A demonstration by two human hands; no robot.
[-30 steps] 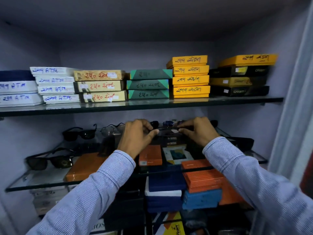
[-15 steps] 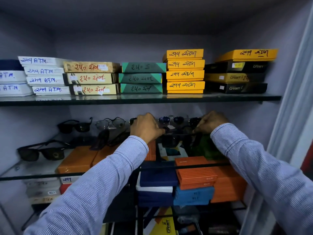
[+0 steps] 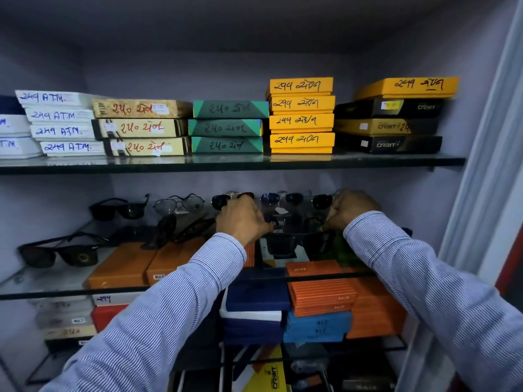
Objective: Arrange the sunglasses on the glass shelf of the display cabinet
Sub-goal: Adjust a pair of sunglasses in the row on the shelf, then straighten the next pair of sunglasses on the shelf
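Observation:
Both my hands reach into the middle glass shelf (image 3: 42, 281). My left hand (image 3: 240, 222) and my right hand (image 3: 349, 209) grip the two ends of a dark pair of sunglasses with DIESEL tags (image 3: 294, 236), held just above the glass. Along the back stands a row of sunglasses: a black pair (image 3: 119, 209), a thin wire pair (image 3: 181, 203), a dark pair (image 3: 223, 200) and a blue-lensed pair (image 3: 278, 198). A large black pair (image 3: 60, 251) lies at the front left. Another dark pair (image 3: 175, 232) lies tilted left of my left hand.
The upper glass shelf (image 3: 226, 164) carries stacks of labelled white, beige, green, yellow and black boxes. Orange boxes (image 3: 121, 267) and blue boxes (image 3: 254, 306) show through and below the middle shelf. The cabinet's right frame (image 3: 486, 171) stands close to my right sleeve.
Both hands have gone deeper into the shelf and lowered the held sunglasses behind the row's front. The camera has moved closer and to the right.

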